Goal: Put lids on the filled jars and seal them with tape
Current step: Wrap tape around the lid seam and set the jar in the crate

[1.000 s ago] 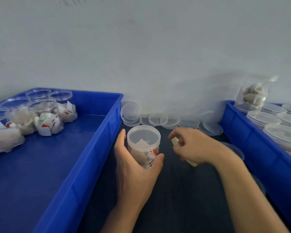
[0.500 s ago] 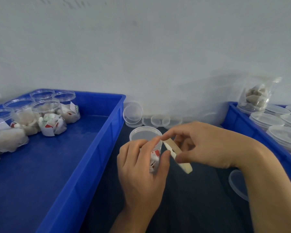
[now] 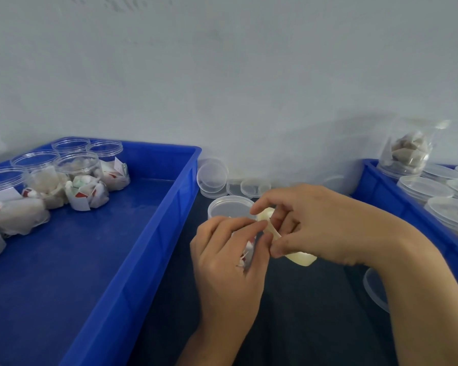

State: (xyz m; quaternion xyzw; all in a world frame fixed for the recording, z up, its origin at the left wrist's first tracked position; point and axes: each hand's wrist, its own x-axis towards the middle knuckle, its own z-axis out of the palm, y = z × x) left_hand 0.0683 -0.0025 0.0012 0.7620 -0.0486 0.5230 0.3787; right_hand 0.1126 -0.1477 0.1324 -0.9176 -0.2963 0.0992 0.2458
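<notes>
A clear plastic jar [image 3: 229, 208] with a lid on it stands on the dark table between two blue bins. Wrapped packets show through its wall. My left hand [image 3: 229, 262] curls round the jar's near side, fingers reaching toward the tape. My right hand [image 3: 315, 223] grips a cream-coloured roll of tape [image 3: 300, 257], thumb and fingers pinching it just right of the jar's lid. The end of the tape lies between the fingertips of both hands; I cannot tell whether it touches the jar.
The left blue bin [image 3: 132, 260] holds several lidded filled jars [image 3: 82, 180] at its far left. The right blue bin [image 3: 386, 196] holds several more jars [image 3: 426, 186] and a bag of packets [image 3: 410, 150]. Loose clear lids [image 3: 213, 177] lie along the wall; another lid [image 3: 374, 289] lies under my right forearm.
My right hand brought the tape roll up beside the jar's lid. My left hand's fingers closed round the jar and moved toward the tape end.
</notes>
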